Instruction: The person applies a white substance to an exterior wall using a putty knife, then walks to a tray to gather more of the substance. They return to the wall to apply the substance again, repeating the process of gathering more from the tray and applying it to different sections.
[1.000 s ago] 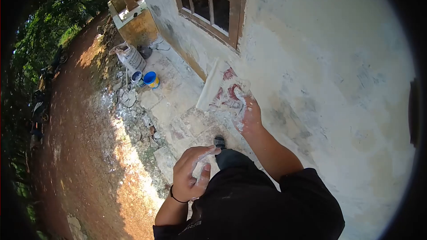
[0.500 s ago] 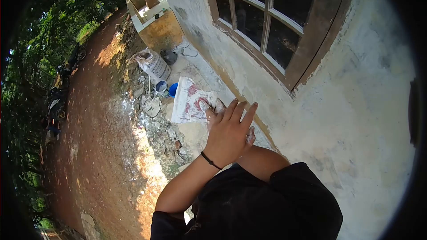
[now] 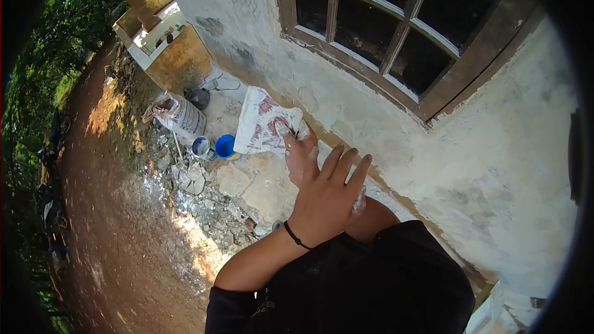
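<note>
My right hand [image 3: 302, 159] grips a white sheet-like piece [image 3: 267, 125] with red markings, its thumb on the face and its fingers mostly behind. White residue coats the piece and the fingers. Across my right wrist or forearm lies my left hand [image 3: 328, 198], back upward, fingers apart, with a black band on its wrist. White residue marks its thumb. Nothing shows in its grasp; its palm is hidden. Beyond the sheet, on the ground, stand a blue bucket [image 3: 226, 146] and a smaller whitish-rimmed pail [image 3: 203, 148].
A plastered wall [image 3: 383, 154] with a brown-framed window [image 3: 405, 21] rises on the right. Near the pails sit an open white sack [image 3: 184, 117] and a dark bundle [image 3: 198, 98]. Broken rubble [image 3: 192, 179] borders the dirt path [image 3: 117, 210]. A yellowish ledge [image 3: 179, 59] stands farther off.
The view has shifted, so the sack, pails and ledge appear farther left. My left hand has slid back slightly along my right arm, exposing more of my right hand, which still holds the sheet.
</note>
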{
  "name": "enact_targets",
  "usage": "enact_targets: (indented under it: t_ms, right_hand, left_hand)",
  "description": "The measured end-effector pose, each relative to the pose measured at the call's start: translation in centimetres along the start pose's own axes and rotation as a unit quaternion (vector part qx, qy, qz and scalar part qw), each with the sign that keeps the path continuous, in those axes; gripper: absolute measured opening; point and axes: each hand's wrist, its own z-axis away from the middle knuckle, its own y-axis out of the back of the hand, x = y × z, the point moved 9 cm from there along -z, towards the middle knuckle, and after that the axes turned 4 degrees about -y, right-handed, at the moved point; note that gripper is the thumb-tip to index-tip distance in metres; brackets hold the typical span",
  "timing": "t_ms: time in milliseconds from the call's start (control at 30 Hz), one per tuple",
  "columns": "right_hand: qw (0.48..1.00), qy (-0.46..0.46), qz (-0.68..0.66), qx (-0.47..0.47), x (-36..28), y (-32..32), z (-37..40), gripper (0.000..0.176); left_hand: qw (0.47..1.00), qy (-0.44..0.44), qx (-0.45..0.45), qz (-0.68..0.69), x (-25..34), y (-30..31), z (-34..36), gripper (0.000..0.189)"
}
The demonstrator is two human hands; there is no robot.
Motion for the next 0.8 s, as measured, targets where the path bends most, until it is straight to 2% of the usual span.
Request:
enact_targets:
  t_ms: [33, 67, 133, 233, 267, 300, 333, 367, 400, 433, 533, 600, 633, 667, 700, 767, 800]
  right_hand:
    - [0.994, 0.059, -0.087, 0.041, 0.1, -0.2, 0.0, 0.035]
    - [0.993, 0.063, -0.085, 0.053, 0.8, -0.6, -0.3, 0.035]
    - [0.997, 0.029, -0.032, 0.069, 2.1, -1.7, -1.0, 0.036]
    - [0.996, -0.023, 0.037, 0.081, 3.9, -3.5, -3.2, 0.037]
    - [0.996, -0.020, 0.035, 0.085, 4.5, -3.9, -4.3, 0.037]
    - [0.995, -0.018, 0.058, 0.081, 4.9, -4.5, -5.4, 0.037]
    - [0.993, -0.017, 0.083, 0.076, 5.3, -5.2, -6.7, 0.036]
    - [0.998, 0.015, 0.020, 0.064, 5.5, -6.2, -7.8, 0.032]
    - [0.998, 0.016, 0.018, 0.062, 6.0, -6.5, -9.2, 0.032]
    - [0.997, 0.027, 0.046, 0.054, 6.7, -7.0, -10.9, 0.031]
    - [0.991, 0.049, 0.121, 0.024, 9.4, -8.8, -16.2, 0.030]
    - [0.989, 0.039, 0.140, 0.014, 11.2, -10.5, -19.1, 0.029]
    - [0.995, -0.013, 0.097, 0.018, 11.9, -11.3, -20.8, 0.028]
    - [0.996, -0.063, 0.056, 0.021, 12.9, -12.1, -22.5, 0.028]
    - [0.997, -0.069, 0.038, 0.014, 13.8, -12.9, -24.1, 0.027]
    - [0.996, -0.081, 0.038, 0.000, 15.3, -13.6, -26.6, 0.029]
    - [0.995, -0.089, 0.039, -0.012, 15.8, -14.0, -27.4, 0.030]
  left_hand:
    - [0.999, 0.012, 0.007, -0.045, -1.8, 1.0, 0.3, 0.055]
    - [0.996, 0.025, 0.013, -0.089, -3.4, 1.8, 0.5, 0.056]
    - [0.996, 0.040, -0.002, -0.075, -6.5, 1.6, 0.9, 0.054]
    - [0.999, 0.012, -0.032, -0.041, -8.7, 1.1, 1.5, 0.052]
    - [0.994, -0.009, -0.021, 0.105, -9.3, 1.2, 1.3, 0.050]
    - [0.968, -0.027, -0.009, 0.250, -10.0, 1.9, 0.7, 0.049]
    - [0.968, -0.029, -0.012, 0.250, -11.4, 2.7, 0.0, 0.049]
    - [0.988, -0.038, 0.007, 0.147, -12.9, 4.2, -0.8, 0.047]
    - [0.998, -0.047, 0.029, 0.041, -14.4, 5.4, -1.9, 0.046]
    - [0.999, -0.022, 0.045, 0.002, -17.1, 5.9, -2.9, 0.048]
    - [0.998, 0.035, 0.015, -0.055, -24.7, 4.6, -5.7, 0.051]
    - [0.997, 0.049, -0.024, -0.054, -27.2, 3.1, -6.4, 0.050]
    - [0.987, 0.054, -0.077, 0.130, -27.5, 1.3, -6.5, 0.049]
    - [0.942, 0.056, -0.120, 0.310, -28.0, 0.2, -6.8, 0.048]
    - [0.942, 0.061, -0.118, 0.308, -29.5, 0.4, -7.8, 0.048]
    - [0.976, -0.032, -0.039, 0.212, -30.8, 2.7, -9.6, 0.047]
    - [0.975, -0.030, -0.040, 0.218, -32.0, 3.0, -10.1, 0.047]
